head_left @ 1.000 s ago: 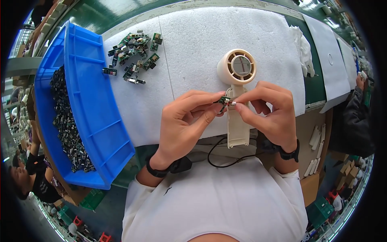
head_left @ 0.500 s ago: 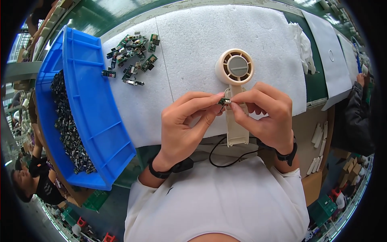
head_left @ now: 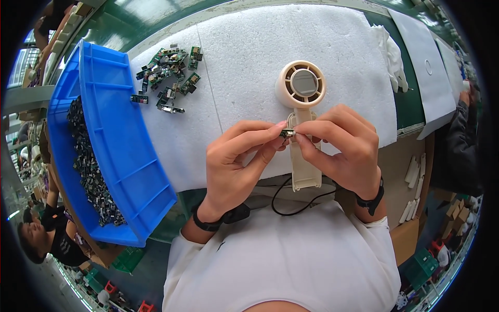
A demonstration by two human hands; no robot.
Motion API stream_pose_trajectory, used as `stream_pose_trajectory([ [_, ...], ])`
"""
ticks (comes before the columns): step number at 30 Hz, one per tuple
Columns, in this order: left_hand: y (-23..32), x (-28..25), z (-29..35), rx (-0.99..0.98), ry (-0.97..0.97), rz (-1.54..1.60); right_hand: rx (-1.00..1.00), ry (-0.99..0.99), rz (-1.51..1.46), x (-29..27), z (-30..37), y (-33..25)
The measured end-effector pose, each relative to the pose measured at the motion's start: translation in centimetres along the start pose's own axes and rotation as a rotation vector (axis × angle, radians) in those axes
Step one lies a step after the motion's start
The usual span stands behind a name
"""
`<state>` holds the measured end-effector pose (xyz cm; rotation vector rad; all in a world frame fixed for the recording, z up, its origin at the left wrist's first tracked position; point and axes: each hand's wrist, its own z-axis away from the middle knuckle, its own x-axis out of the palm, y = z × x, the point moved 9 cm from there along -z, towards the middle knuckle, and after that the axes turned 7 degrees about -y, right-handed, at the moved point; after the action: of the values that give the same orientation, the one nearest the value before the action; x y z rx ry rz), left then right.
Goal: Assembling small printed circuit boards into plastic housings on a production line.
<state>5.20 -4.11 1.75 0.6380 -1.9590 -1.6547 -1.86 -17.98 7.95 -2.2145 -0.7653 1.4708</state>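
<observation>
Circuit board (head_left: 285, 134), small and green, held above the upper part of an open fan handle (head_left: 306, 174); whether it touches the handle cannot be told. The left hand (head_left: 235, 156) pinches the board narrowly between thumb and forefinger. The right hand (head_left: 344, 148) is likewise narrowed, its thumb and forefinger appearing to pinch a small pale plug (head_left: 292, 133) at the board's right end; how fully plug and board are joined is hidden by the fingertips.

Progress, as judged from the layout: the fan head (head_left: 301, 85) is joined to the handle, whose inside lies exposed. The board is in the fingers rather than seated in the handle, so work on this fan appears unfinished.

Surroundings: a loose pile of boards (head_left: 165, 70) lies on the white mat (head_left: 244, 57) at upper left, beside a blue bin (head_left: 122, 135) holding many more. A white glove (head_left: 391, 57) rests at the mat's right edge. Below the handle, a black cord (head_left: 285, 213) loops near the shirt. The hands partly cover the handle; otherwise, nothing evidently obstructs the board.
</observation>
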Motion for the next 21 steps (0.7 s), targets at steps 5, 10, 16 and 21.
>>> stream_pose_trajectory([
  [5, -0.3, 0.0, 0.1, -0.008, -0.01, 0.076, -0.007, 0.014, -0.014, 0.1, 0.0, 0.0],
  [10, -0.3, 0.1, 0.1, -0.019, -0.023, 0.069, 0.038, -0.016, -0.052, 0.2, 0.2, 0.5],
  [16, -0.3, 0.2, 0.1, -0.02, -0.02, 0.048, 0.038, 0.001, -0.057, 0.3, 0.2, 0.5],
  [21, 0.4, 0.2, 0.4, 0.079, 0.044, -0.132, 0.035, 0.074, 0.015, 0.5, 0.3, -0.5],
])
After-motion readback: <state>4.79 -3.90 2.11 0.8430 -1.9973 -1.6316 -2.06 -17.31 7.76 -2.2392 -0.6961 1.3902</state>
